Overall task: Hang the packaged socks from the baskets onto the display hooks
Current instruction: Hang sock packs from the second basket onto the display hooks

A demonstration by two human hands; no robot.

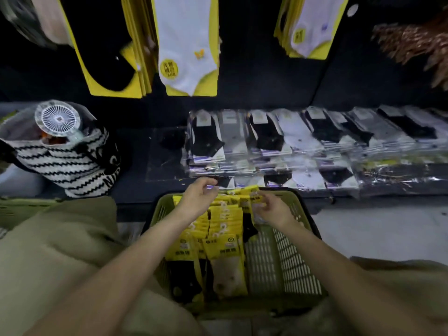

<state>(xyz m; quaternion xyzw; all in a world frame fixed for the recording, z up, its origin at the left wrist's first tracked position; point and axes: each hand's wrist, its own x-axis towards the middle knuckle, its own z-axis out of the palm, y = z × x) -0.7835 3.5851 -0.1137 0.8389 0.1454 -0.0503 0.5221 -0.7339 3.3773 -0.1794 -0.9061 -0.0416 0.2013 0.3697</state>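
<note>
We record a green basket (298, 260) with rows of packaged socks (225, 229) on yellow cards filling its left half. Over the basket's far edge, the right hand (274, 210) pinches the top of one yellow sock pack (252, 198) in a narrow grip. The left hand (197, 197), just left of that pack, has curled fingers; we cannot tell whether its grip holds anything. Hanging sock packs (186, 44) show above the basket, and clear-wrapped sock packs (266, 139) lie beyond it.
</note>
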